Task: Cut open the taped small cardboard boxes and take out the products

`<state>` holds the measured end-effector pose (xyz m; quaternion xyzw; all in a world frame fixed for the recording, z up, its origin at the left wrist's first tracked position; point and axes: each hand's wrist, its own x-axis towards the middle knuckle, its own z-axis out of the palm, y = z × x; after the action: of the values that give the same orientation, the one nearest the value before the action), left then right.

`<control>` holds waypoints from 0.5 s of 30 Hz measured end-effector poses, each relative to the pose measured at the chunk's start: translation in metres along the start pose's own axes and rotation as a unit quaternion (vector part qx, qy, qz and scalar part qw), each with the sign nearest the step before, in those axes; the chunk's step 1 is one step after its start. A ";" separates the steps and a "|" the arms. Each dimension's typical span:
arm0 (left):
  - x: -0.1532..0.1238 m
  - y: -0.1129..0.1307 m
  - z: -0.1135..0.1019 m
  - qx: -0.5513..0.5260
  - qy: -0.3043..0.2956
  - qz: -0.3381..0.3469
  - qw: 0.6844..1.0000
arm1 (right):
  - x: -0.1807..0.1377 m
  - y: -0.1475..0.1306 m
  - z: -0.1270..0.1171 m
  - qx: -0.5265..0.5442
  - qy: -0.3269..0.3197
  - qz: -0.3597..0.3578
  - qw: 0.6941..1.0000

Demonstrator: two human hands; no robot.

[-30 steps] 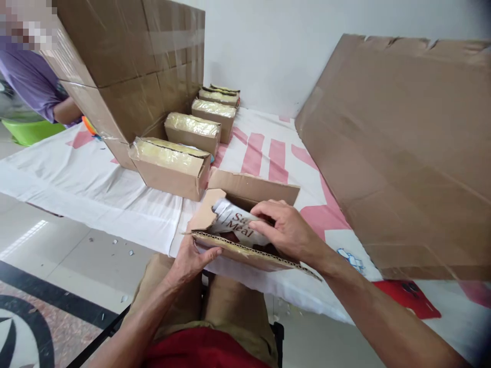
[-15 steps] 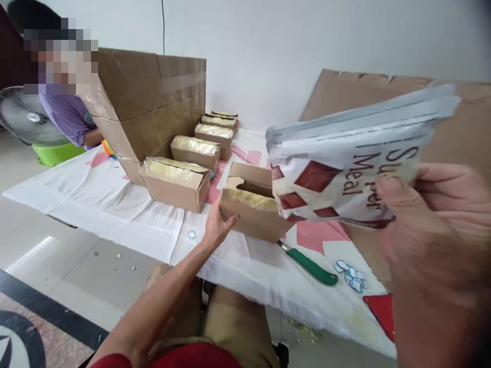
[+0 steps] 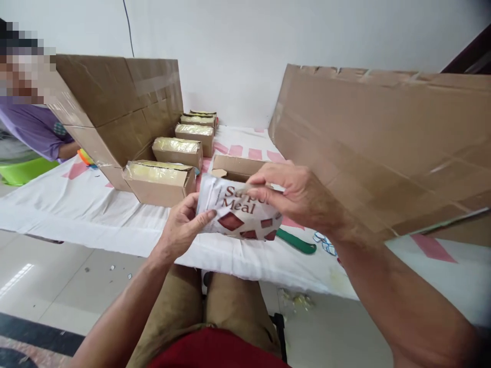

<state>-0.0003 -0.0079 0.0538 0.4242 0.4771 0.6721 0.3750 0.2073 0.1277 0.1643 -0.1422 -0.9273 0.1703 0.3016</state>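
Both my hands hold a white pouch (image 3: 236,214) printed with dark red squares and the word "Meal". My left hand (image 3: 182,227) pinches its left edge between thumb and fingers. My right hand (image 3: 297,197) grips its top right part from above. The pouch hangs just in front of a small open cardboard box (image 3: 233,166) on the white cloth-covered table (image 3: 95,220). Only the box's far flap and rim show behind the pouch.
A row of several small taped boxes (image 3: 159,181) runs back along a big carton (image 3: 115,110) on the left. A large flat cardboard sheet (image 3: 379,148) leans at the right. A green-handled tool (image 3: 297,242) lies by the box. A person in purple (image 3: 32,130) is at far left.
My right hand lifted the pouch out of the box, swung it up close to the camera, then brought it back down; my left hand left the box and took the pouch's edge.
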 end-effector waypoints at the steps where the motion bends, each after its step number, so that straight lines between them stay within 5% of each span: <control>1: 0.001 0.000 0.000 -0.024 0.029 0.000 0.999 | -0.001 0.002 -0.003 0.005 0.044 0.005 0.999; 4: 0.004 0.003 -0.005 -0.082 0.090 0.025 0.992 | -0.011 0.012 -0.004 0.067 0.122 0.055 0.989; 8: 0.017 0.025 -0.009 -0.105 0.108 0.073 0.986 | -0.018 0.015 0.017 0.205 0.058 0.122 0.970; 15: 0.067 0.098 -0.015 -0.022 0.089 0.204 0.975 | 0.032 -0.017 0.014 0.248 0.228 0.094 0.937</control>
<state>-0.0484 0.0224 0.1594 0.4430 0.3966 0.7799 0.1955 0.1712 0.1205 0.1771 -0.1843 -0.7442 0.3857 0.5132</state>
